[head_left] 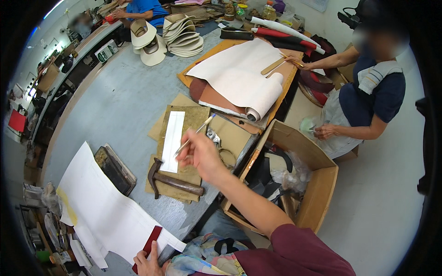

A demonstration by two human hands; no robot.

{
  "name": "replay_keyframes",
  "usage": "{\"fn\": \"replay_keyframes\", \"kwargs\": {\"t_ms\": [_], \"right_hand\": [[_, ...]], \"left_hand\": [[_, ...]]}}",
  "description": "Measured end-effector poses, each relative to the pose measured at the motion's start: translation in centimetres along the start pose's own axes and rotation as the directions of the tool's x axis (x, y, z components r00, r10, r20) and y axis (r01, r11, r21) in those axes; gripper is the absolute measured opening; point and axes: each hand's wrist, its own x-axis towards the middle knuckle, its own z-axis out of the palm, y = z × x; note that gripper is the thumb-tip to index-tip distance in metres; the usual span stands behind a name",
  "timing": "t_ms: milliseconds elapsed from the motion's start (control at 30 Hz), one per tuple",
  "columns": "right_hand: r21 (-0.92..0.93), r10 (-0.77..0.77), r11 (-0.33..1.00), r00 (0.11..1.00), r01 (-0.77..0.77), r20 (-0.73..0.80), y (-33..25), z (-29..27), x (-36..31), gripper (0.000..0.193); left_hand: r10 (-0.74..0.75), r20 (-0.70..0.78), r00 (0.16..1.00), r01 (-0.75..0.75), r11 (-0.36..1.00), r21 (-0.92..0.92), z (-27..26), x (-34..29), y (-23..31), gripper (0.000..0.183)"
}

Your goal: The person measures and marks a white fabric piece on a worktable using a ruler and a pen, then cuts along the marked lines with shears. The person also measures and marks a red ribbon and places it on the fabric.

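My right hand [201, 157] is raised over the worktable, its fingers closed around a slim pen [197, 130] with a blue end. Under it are a white paper strip [172, 138] on a worn tan board [193, 115] and a claw hammer [177, 181] with a dark handle. At the near edge my left hand [148, 263] grips a flat, dark red straight-edged bar [153, 235], which lies across a large white sheet [99, 193]. A dark block [113, 170] sits on the sheet's far edge. Scissors [213, 136] lie right of the tan board, partly hidden.
An open cardboard box [324, 188] of scraps stands to my right. Beyond it a co-worker [373, 101] handles a pale sheet [239, 62] on an orange board [184, 78]. Stacked cream pieces [184, 37] lie at the far side, near another person in blue [145, 7].
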Motion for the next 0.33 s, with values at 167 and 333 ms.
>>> {"fn": "replay_keyframes", "kwargs": {"t_ms": [167,333], "right_hand": [[0.436,0.186,0.890,0.980,-0.135,-0.075,-0.9,-2.4,2.4,0.036],[0.201,0.260,0.945,0.965,-0.257,0.011,3.5,-0.3,1.1,0.034]], "left_hand": [[0.006,0.000,1.000,-0.006,0.999,-0.039,-1.0,-0.1,0.7,0.077],[0.002,0.055,0.998,0.001,0.998,-0.063,-0.8,0.3,0.3,0.076]]}}
